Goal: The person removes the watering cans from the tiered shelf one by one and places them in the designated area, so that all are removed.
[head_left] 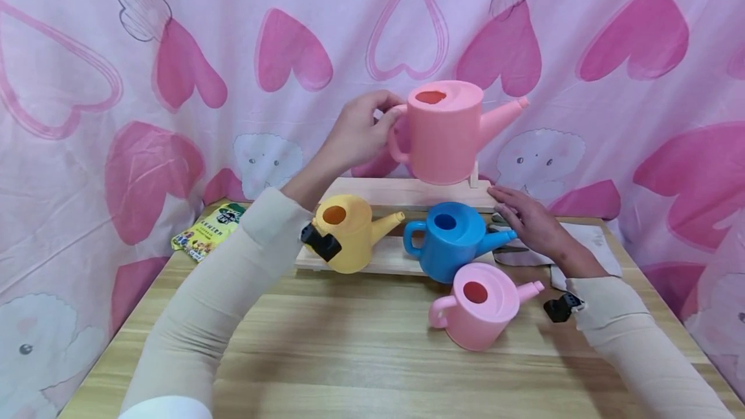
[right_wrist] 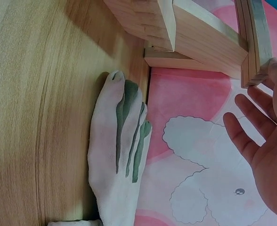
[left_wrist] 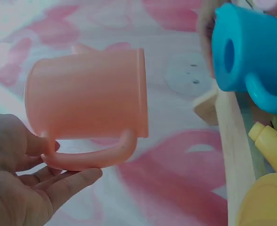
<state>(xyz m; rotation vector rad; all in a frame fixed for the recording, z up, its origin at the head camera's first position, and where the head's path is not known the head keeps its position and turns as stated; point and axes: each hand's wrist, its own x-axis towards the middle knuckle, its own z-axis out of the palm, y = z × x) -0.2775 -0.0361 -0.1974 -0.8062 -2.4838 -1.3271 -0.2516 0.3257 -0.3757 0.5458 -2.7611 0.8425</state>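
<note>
My left hand (head_left: 363, 128) grips a salmon-pink watering can (head_left: 445, 138) by the top of its handle. The can hangs upright above the wooden rack (head_left: 407, 191), its spout to the right. In the left wrist view the thumb and fingers close around the handle (left_wrist: 91, 159). My right hand (head_left: 535, 225) pinches the right end of the rack's upper shelf (right_wrist: 256, 56), its other fingers spread. On the lower step stand a yellow watering can (head_left: 349, 238) and a blue watering can (head_left: 448, 244). In front of the blue one, a lighter pink watering can (head_left: 480, 309) sits on the table.
A yellow packet (head_left: 208, 231) lies at the table's left back. Grey-white work gloves (right_wrist: 117, 150) lie on the table (head_left: 326, 354) to the right of the rack. Behind everything hangs a pink heart-print curtain (head_left: 349, 18).
</note>
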